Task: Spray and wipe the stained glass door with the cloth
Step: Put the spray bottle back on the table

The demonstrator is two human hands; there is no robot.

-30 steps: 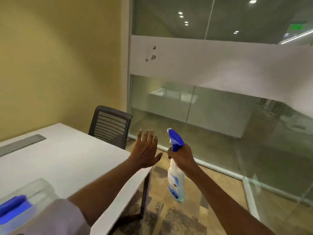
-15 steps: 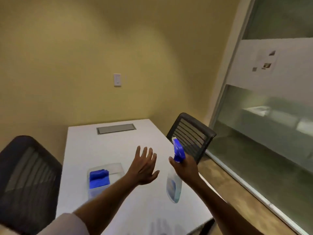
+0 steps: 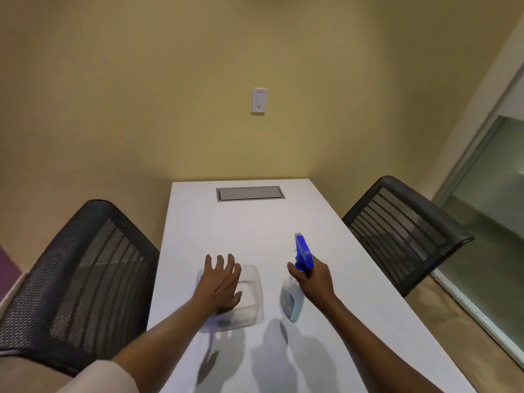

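- Reaching the left hand (image 3: 219, 282) down over a clear tub (image 3: 251, 296) at about 6 o'clock on the white table (image 3: 255, 222), fingers spread wide, palm down, gripping nothing.
- Covering most of the tub's left half with that hand; only a blurred blue-violet smear (image 3: 215, 321) showing under the wrist, too unclear to say whether it is the cloth.
- Gripping the spray bottle (image 3: 290, 300) by its neck with the right hand (image 3: 313, 282), fingers wrapped closed, blue trigger head (image 3: 303, 253) pointing up toward 12 o'clock.
- Hanging the bottle body below the fist, tilted, just right of the tub at 3 o'clock from it; hard to tell whether its base is touching the table.
- Casting dark shadows of both arms onto the near tabletop at 6 o'clock.
- Flanking the table: one mesh chair (image 3: 82, 273) at 9 o'clock, another chair (image 3: 405, 231) at 3 o'clock.
- Showing a grey hatch (image 3: 250, 193) set into the table's far end at 12 o'clock, and a wall switch (image 3: 259, 100) above it.
- Keeping the glass door (image 3: 490, 199) at the frame's far right edge, about 3 o'clock, well apart from both hands.
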